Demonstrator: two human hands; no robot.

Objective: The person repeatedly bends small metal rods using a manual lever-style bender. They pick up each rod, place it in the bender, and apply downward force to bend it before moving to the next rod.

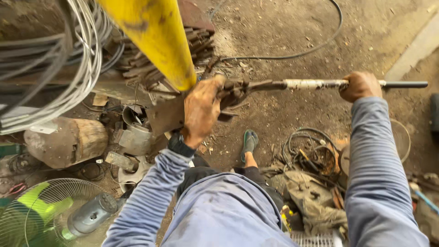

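My left hand (201,110) presses on the rusty head of a bench cutter (233,91), fingers curled over a flat rusty metal piece (167,114) at the blade. My right hand (360,85) grips the long white-painted lever handle (315,83), which runs level to the right and ends in a dark tip (407,84). Both arms are in grey-blue long sleeves, with a black watch on the left wrist. A thick yellow pole (157,36) rises just left of the cutter head.
Coils of grey wire (55,59) hang at top left above a wooden log (68,142). A green floor fan (50,212) lies at bottom left. Metal scraps (132,132), a cable tangle (311,153) and a cloth bag (315,196) litter the dirt floor around my sandalled foot (249,142).
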